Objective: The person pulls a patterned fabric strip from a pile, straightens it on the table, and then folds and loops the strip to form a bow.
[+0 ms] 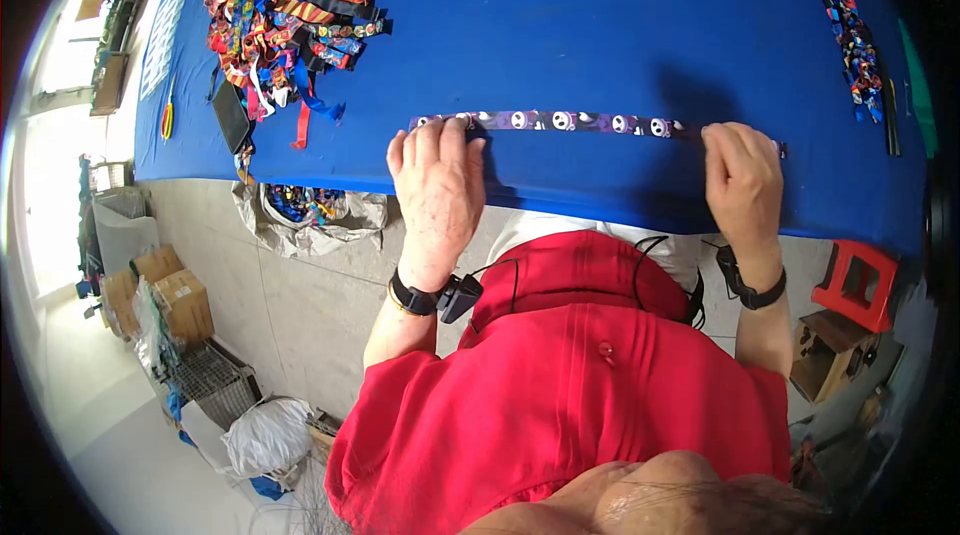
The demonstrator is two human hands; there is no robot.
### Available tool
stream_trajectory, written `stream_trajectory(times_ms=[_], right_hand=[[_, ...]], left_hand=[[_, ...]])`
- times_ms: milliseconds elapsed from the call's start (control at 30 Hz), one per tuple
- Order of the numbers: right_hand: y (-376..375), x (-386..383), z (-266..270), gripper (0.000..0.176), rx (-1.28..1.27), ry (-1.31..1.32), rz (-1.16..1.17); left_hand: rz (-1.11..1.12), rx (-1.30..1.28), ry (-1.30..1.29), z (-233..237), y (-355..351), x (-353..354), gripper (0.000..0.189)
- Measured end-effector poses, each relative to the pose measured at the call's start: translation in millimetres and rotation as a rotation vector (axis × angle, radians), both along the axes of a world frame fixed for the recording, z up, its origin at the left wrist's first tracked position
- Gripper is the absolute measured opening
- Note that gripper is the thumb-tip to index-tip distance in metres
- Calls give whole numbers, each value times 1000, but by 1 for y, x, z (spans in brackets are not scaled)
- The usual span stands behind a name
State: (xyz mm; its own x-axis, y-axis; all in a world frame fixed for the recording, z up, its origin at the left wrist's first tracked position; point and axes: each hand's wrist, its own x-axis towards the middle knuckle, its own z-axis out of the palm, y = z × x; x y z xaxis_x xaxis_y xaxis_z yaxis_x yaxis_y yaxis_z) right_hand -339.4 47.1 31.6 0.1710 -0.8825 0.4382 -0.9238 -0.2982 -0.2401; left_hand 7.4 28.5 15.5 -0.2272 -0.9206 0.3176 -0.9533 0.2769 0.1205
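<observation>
A purple and black printed ribbon [563,122] with round white motifs stretches nearly straight along the near side of the blue table. Over its left end my left hand [434,180] is closed, fingers together and pressed on the band against the cloth, thumb to the right. Farther right, my right hand [742,180] pinches the same ribbon with bent fingers, and a short end of it sticks out beyond that hand. The fingers cover parts of the ribbon at both places.
A big heap of colourful ribbons [290,10] lies at the table's [560,25] far left, near a black flat pouch [232,118] and yellow-handled scissors [167,120]. More ribbons [848,25] lie in a row at right. Below stand an open sack [350,215] and a red stool [858,285].
</observation>
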Motion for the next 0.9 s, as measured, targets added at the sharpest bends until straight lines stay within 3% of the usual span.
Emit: stream_trajectory(times_ms=[300, 433, 633, 733, 900], right_hand=[[16, -48, -1, 7, 12, 120, -177], [7, -18, 10, 8, 4, 35, -91], [-22, 50, 9, 7, -2, -119, 241], [-35, 74, 2, 7, 23, -140, 365], [-48, 98, -10, 8, 27, -39, 379]], left_hand=[[67, -88, -14, -4, -2, 20, 24], [-57, -136, 51, 4, -3, -1, 21], [-277, -129, 76, 1, -5, -40, 22], [-280, -110, 62, -3, -6, -46, 23], [-261, -106, 66, -9, -6, -44, 24]])
